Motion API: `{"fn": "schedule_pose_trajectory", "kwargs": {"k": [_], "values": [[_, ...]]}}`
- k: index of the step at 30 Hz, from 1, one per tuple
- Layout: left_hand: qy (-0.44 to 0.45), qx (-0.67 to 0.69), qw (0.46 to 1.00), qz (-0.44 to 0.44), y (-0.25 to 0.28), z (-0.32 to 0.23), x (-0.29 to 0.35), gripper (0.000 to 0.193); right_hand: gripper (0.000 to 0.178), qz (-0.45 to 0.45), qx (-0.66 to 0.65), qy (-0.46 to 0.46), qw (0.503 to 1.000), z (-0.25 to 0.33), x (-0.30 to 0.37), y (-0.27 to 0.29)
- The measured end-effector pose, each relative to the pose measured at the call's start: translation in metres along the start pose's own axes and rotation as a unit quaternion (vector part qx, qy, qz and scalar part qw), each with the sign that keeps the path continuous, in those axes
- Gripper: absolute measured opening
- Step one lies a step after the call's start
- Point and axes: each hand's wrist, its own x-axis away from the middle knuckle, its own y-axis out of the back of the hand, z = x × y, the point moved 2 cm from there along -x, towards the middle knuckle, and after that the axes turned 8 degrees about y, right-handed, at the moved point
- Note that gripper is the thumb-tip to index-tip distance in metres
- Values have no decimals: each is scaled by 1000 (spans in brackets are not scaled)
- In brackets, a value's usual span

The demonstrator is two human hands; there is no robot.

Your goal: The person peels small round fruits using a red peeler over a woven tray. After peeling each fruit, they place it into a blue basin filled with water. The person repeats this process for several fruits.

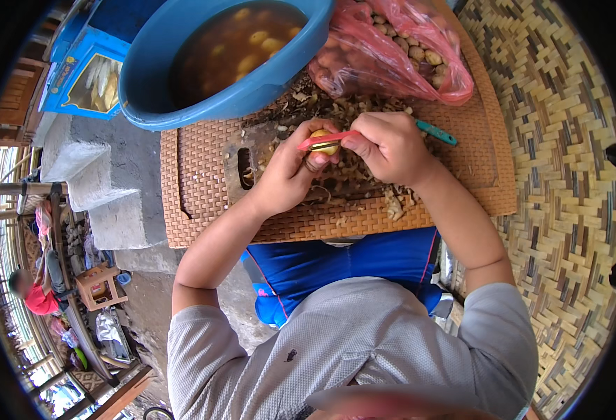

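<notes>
Nearest the camera, at six o'clock, a blurred brim overlaps a grey shirt; beyond it, blue trousers reach under a woven-topped bench. Just above centre, toward twelve o'clock, the left grip is closed around a potato, holding it over a wooden board. The right grip is closed on a red peeler, whose head lies across the potato, apparently touching it. Just beyond the right grip, toward two o'clock, projects a green handle; whether it belongs to the peeler cannot be told. Pale flesh shows on the held potato, but the fingers hide how much skin remains. At eleven o'clock, a blue tub contains brownish water and pale potatoes, judged to be the finished portion. At one o'clock, a pink plastic bag holds many brown-skinned potatoes, presumably the portion left. Peelings scattered over board and bench likewise suggest work well under way, with a considerable share outstanding.
</notes>
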Motion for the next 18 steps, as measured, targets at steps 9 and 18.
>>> {"fn": "schedule_pose_trajectory", "kwargs": {"k": [9,18], "values": [[-19,-35,998,-43,-2,-4,-2,52,41,8,5,-9,1000,-2,0,6],[-12,-45,998,-44,-2,-4,-2,56,42,4,6,-4,1000,0,0,-3]]}}
